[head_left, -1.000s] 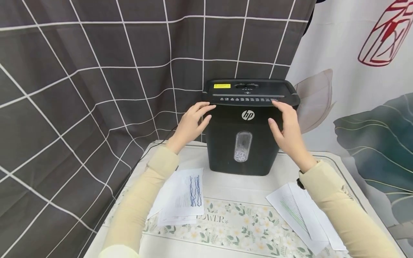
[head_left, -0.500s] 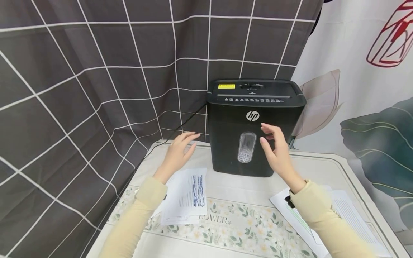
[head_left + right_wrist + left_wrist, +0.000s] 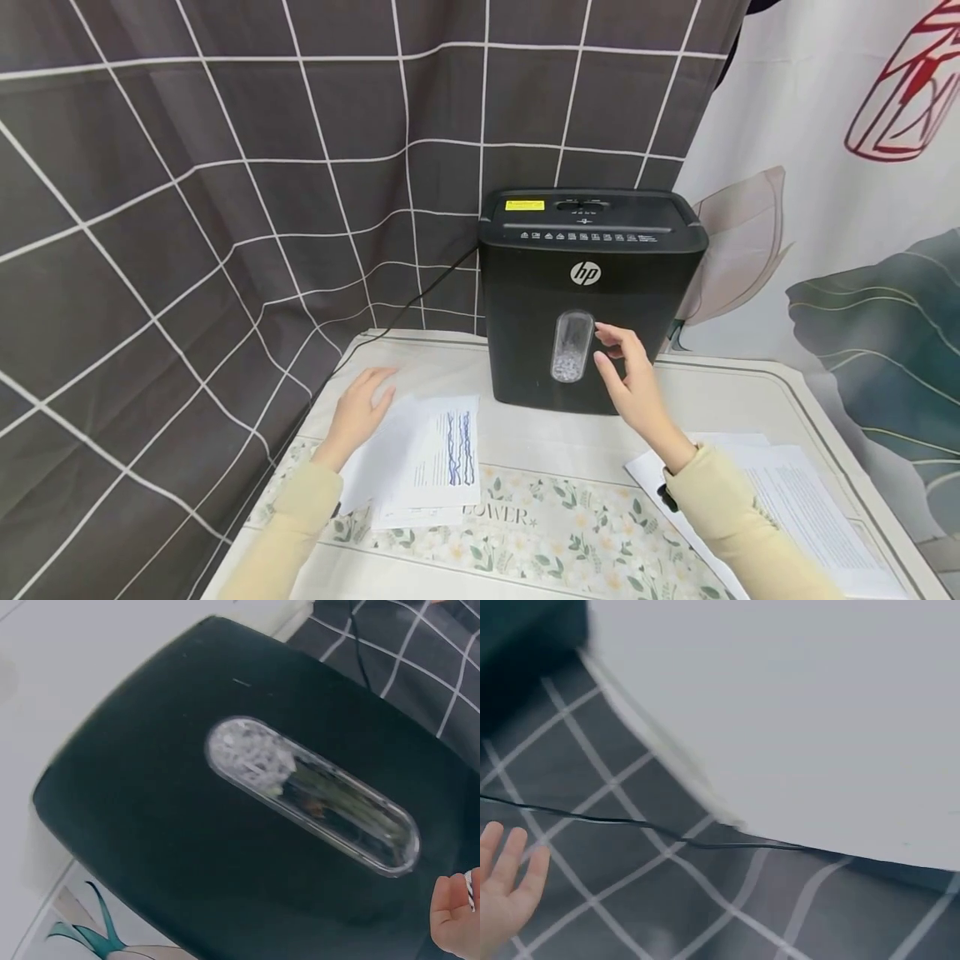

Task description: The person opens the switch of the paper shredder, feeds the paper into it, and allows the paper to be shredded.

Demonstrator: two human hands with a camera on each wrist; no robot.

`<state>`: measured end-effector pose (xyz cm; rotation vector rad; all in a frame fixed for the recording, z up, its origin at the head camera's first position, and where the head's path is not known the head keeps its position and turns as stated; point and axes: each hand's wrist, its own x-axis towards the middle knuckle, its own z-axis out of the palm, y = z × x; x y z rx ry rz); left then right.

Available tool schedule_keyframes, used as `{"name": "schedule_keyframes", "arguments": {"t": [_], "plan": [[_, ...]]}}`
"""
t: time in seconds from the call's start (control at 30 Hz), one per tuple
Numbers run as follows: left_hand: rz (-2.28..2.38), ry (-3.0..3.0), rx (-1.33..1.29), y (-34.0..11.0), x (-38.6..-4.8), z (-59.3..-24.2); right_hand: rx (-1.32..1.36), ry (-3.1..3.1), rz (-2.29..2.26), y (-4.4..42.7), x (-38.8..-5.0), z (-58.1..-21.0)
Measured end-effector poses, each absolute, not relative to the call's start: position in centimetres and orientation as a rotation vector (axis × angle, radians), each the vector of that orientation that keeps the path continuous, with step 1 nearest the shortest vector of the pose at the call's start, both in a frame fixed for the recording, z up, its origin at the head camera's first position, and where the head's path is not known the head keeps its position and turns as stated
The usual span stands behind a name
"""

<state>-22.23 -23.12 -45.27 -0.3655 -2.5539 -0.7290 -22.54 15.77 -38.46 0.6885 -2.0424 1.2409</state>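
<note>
White printed paper sheets (image 3: 825,517): partly hidden by the cream fabric right sleeve (image 3: 738,523)
White icons (image 3: 583,237) on the black plastic shredder (image 3: 525,317): too small to read
Left hand (image 3: 506,900): cut off in the left wrist view

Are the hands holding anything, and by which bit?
Nothing: the left hand is near the blue-marked paper; the right hand is in front of the HP paper shredder.

This looks like a home-office corner, given over to paperwork: an HP paper shredder (image 3: 525,333) with white shreds (image 3: 568,370) behind its window (image 3: 574,329), and printed sheets (image 3: 427,450) in 2 groups. The homely side shows in the flower-printed table cover (image 3: 558,567), the dark grid-patterned curtain (image 3: 337,108) and the white leaf-printed hanging (image 3: 817,100); the room beyond these cloths is hidden
</note>
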Motion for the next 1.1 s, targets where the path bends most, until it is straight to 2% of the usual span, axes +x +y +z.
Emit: {"name": "schedule_keyframes", "arguments": {"t": [0.2, 0.33, 0.57, 0.7, 0.83, 1.1], "plan": [[-0.598, -2.730, -0.352, -25.2, -21.3, -47.7, 0.665, -2.103, 1.232, 15.2, -21.3, -38.2], [-0.560, -2.853, -0.279, -26.2, -21.1, -48.6, 0.661, -2.143, 1.212, 15.8, -22.2, -40.4], [-0.699, -3.166, 0.193, -27.2, -20.3, -50.0, 0.675, -2.173, 1.187, 16.2, -22.5, -43.4], [-0.774, -3.181, 0.337, -27.4, -19.8, -50.3, 0.672, -2.190, 1.175, 16.1, -22.4, -44.2], [-0.761, -3.190, 0.333, -27.9, -19.6, -51.1, 0.674, -2.228, 1.167, 16.1, -22.2, -44.9], [-0.754, -3.239, 0.124, -29.5, -19.9, -52.8, 0.666, -2.283, 1.124, 16.4, -21.9, -46.3]]}}
